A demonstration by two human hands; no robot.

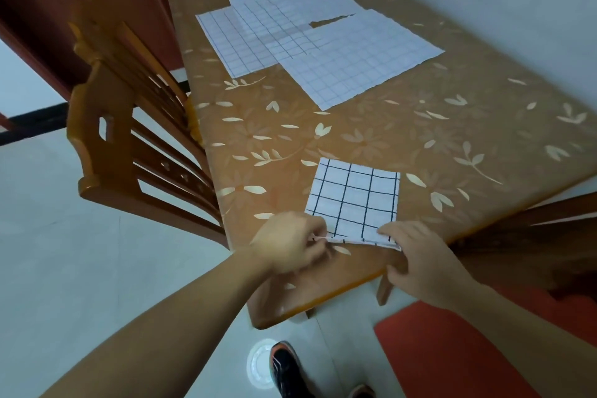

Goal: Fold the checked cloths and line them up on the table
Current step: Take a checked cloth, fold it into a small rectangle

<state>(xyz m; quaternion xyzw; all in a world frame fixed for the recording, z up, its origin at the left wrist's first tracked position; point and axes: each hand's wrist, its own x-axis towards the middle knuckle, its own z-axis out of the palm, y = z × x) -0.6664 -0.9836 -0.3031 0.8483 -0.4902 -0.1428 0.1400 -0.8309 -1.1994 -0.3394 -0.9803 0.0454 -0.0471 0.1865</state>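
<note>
While the left hand (pixel 292 244) pinches the near-left corner of the folded checked cloth (pixel 353 200), the right hand (pixel 420 260) grips its near-right corner, fingers curled over the edge. Cloth lies flat near the desk (pixel 403 139) front edge, roughly square, no clear long axis. Three unfolded checked cloths (pixel 310 48) overlap at the far end.
</note>
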